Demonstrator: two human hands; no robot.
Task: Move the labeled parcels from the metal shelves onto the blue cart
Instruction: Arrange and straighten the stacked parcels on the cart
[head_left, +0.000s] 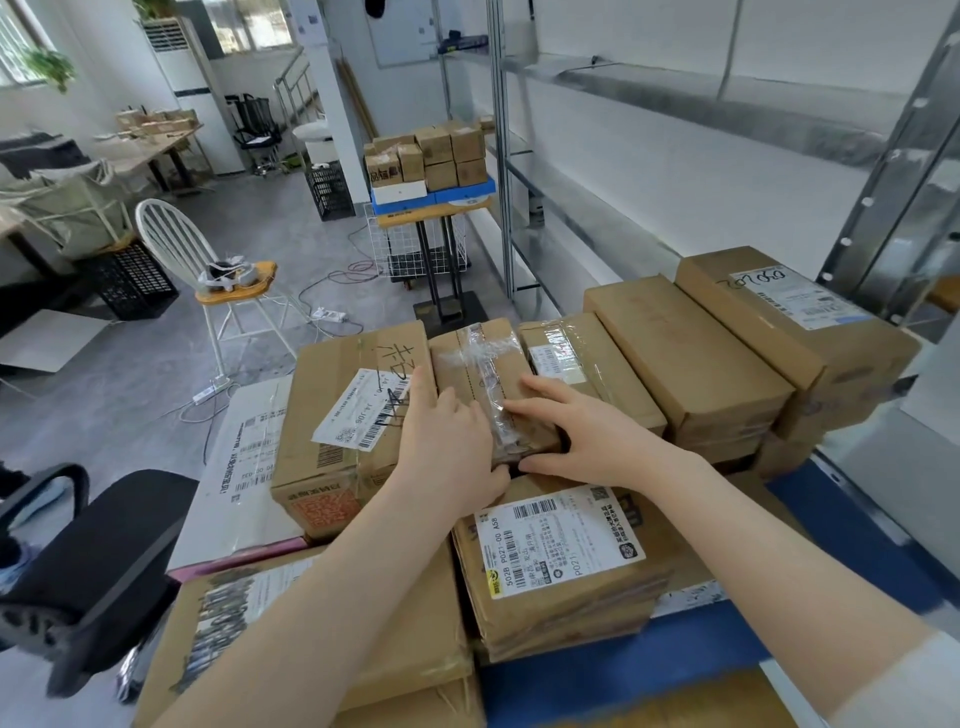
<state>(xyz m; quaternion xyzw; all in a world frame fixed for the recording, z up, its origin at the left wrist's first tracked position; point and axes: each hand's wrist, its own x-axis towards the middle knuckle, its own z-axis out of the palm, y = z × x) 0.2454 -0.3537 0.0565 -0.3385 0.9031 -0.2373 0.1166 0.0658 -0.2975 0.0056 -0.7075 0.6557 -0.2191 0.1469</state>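
Left hand (448, 441), right hand (589, 436) astride parcel (485, 364)

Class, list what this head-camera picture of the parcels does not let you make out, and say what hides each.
Small taped parcel: its near face, head view, covered by the left hand and right hand.
Blue cart: its deck, buried under parcels; cut off at the bottom edge.
White label: fine print blurred.
Far stacked boxes: markings too small.
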